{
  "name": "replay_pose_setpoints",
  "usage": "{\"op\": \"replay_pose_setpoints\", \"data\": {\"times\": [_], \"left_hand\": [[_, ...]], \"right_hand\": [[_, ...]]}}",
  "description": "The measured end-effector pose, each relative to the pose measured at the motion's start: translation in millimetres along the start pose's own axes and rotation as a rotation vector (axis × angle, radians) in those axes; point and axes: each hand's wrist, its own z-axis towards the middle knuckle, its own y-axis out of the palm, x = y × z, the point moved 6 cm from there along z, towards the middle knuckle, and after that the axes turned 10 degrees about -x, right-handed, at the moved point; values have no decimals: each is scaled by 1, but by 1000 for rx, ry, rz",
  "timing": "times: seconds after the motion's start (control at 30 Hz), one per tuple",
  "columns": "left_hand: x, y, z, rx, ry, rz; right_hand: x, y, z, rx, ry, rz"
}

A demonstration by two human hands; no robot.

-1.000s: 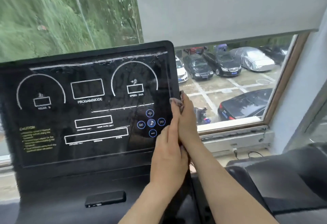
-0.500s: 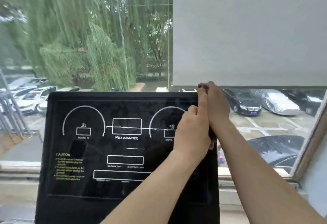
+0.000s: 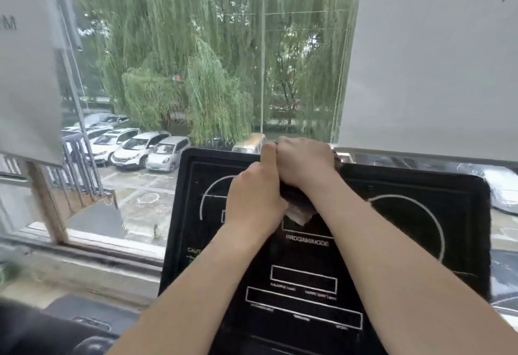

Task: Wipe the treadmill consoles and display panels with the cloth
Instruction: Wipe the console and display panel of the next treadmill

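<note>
Crumpled grey cloth (image 3: 301, 211) is gripped by the right hand (image 3: 305, 161), curled over the top edge of the glossy black treadmill display panel (image 3: 406, 231); left hand (image 3: 255, 203)'s hold can't be told. Cloth could get dropped behind the panel if grip's loosened.

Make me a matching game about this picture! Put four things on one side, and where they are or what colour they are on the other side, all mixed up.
Things:
1. display panel
2. cloth
3. willow tree
4. parked cars

Place or colour:
A. green, beyond the window
B. black with white outlines
C. lined up outside, lower left
D. tucked under the right hand

Pairs: 1-B, 2-D, 3-A, 4-C
</note>
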Motion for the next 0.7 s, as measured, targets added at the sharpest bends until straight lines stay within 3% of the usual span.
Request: {"op": "replay_pose_setpoints", "data": {"times": [0.17,0.33,0.43,0.6,0.7], "left_hand": [[-102,-34,-1,67,-73,-16],[-175,-52,-9,72,-206,-169],[-189,-40,-26,-33,-213,-339],[-188,-10,-89,-233,-243,-509],[-181,-21,-80,-165,-120,-484]], "right_hand": [[-105,10,53,3,-104,54],[-184,21,69,224,-253,-86],[-197,37,57,265,-280,-181],[-191,93,5,147,-503,-285],[-169,82,10,220,-469,-336]]}}
